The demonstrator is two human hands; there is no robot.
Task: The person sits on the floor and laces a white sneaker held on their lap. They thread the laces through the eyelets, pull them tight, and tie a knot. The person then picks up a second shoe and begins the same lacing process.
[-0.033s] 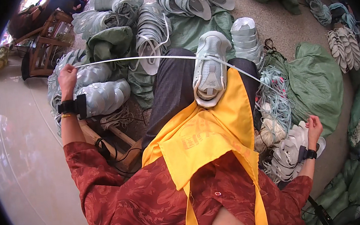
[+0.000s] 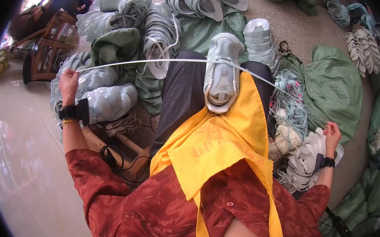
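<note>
A pale grey-green mesh shoe upper [image 2: 222, 77] lies across my lap between my knees, its wider opening toward me. A flat white shoelace [image 2: 162, 60] crosses it and stretches out to both sides. My left hand [image 2: 68, 81], far out to the left, is closed in a pinch on one end of the lace. On the right, my right hand [image 2: 331, 135] has its fingers pinched together. The lace runs taut toward it, though its last stretch is lost against the laces and sack there. Both wrists wear black bands.
Stacked pale uppers [image 2: 112, 102] lie left of my legs, with more beyond my knees. A bundle of loose laces [image 2: 291, 94] and a green sack [image 2: 332, 88] are on the right. White uppers [image 2: 309, 160] lie below my right hand. A wooden stool [image 2: 52, 47] stands at the far left.
My left hand has shifted slightly left with the lace end. The shoe upper and my right hand stay where they were.
</note>
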